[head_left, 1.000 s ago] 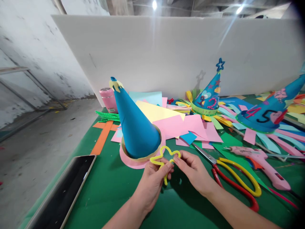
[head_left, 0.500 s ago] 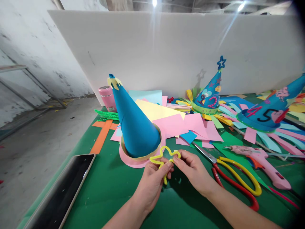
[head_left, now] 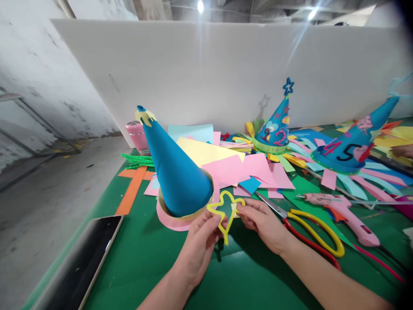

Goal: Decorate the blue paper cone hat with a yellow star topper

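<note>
A yellow pipe cleaner (head_left: 230, 224), bent into a star-like outline with a short stem at the bottom, is held between my two hands. My left hand (head_left: 201, 241) pinches its lower left side. At its right point, the fingertips of my right hand (head_left: 263, 221) are closed on it. Just behind stands a blue paper cone hat (head_left: 182, 176), leaning left, with a cut yellow collar near its tip and a pink brim (head_left: 171, 221) round its base.
Scissors (head_left: 309, 232) and a pink glue gun (head_left: 345, 213) lie right. A phone (head_left: 80, 262) lies left, near orange strips (head_left: 132, 191), green pipe cleaners (head_left: 137, 161) and a pink bottle (head_left: 138, 137). Paper sheets (head_left: 226, 170) and two decorated hats (head_left: 274, 129) stand behind. Another person's hand (head_left: 403, 150) shows far right.
The yellow pipe cleaner's lower part now shows as a more open outline, with my left fingers lower on its side. The view has shifted slightly right, and another person's hand appears.
</note>
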`<control>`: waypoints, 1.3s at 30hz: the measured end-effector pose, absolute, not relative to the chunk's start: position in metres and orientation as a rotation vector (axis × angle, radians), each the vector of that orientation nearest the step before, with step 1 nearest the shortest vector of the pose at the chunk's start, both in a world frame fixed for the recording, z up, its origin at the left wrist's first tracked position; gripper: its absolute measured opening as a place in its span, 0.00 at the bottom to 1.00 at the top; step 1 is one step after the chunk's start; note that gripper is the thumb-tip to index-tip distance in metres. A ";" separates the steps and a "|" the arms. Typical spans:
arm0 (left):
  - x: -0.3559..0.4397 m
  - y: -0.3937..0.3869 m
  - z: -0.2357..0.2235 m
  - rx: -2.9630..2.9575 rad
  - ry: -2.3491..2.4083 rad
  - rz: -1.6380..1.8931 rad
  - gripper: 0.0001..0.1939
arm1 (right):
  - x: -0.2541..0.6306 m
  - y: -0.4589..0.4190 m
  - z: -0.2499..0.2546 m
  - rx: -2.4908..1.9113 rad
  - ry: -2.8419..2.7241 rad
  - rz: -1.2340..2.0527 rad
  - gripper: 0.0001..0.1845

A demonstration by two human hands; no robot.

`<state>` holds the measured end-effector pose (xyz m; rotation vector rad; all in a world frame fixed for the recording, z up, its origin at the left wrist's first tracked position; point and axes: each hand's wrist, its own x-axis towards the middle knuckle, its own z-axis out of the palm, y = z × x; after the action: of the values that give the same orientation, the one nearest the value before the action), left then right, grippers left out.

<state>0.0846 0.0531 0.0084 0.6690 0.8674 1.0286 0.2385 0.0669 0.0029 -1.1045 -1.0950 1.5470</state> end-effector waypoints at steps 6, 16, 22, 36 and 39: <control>0.085 0.055 0.006 0.731 0.974 1.005 0.06 | 0.238 0.068 0.004 -1.052 -1.133 1.480 0.12; 0.086 0.053 0.002 0.643 0.851 0.975 0.07 | 0.232 0.065 0.007 -0.954 -1.205 1.487 0.10; 0.087 0.053 0.007 0.608 0.850 0.957 0.08 | 0.231 0.064 0.009 -0.943 -1.214 1.486 0.10; 0.089 0.053 0.007 0.615 0.792 0.959 0.07 | 0.229 0.062 0.005 -0.910 -1.159 1.530 0.11; 0.089 0.053 0.006 0.634 0.812 0.949 0.08 | 0.230 0.063 0.007 -0.888 -1.138 1.510 0.10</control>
<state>0.0885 0.0528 0.0057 0.6336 0.8120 0.9487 0.2296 0.0625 0.0067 -0.8880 -1.1379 1.5098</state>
